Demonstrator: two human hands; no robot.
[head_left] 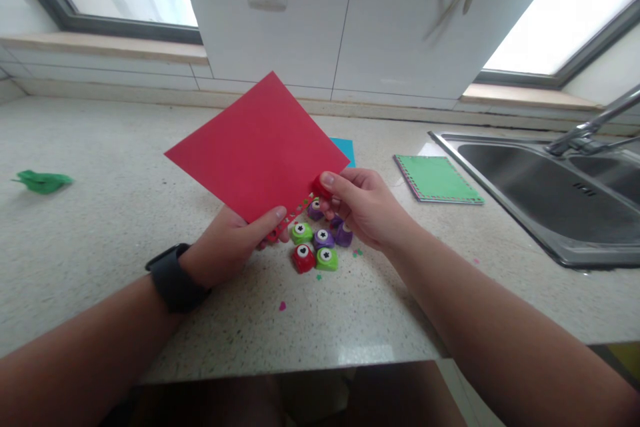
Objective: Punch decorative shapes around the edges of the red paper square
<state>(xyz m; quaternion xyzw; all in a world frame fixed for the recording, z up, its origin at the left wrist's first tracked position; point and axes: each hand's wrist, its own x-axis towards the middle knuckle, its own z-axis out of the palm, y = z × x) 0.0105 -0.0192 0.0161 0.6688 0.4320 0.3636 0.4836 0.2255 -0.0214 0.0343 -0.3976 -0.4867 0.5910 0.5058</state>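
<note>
A red paper sheet (260,147) is raised over the counter, with a row of small cut holes along its lower right edge. My left hand (245,237) grips its lower corner, thumb on top. At the sheet's right corner, my right hand (367,203) is closed on a red punch (321,187), which sits at the paper's edge. Below the hands lie several small punches: a red one with a heart (303,258), green ones (327,259) and purple ones (323,238). Tiny paper cutouts (283,305) are scattered nearby.
A stack of green paper squares (440,179) with punched edges lies beside the steel sink (530,200) at right. Blue paper (345,150) shows behind the red sheet. Something crumpled and green (43,181) is at far left. The counter's front edge (300,373) runs below.
</note>
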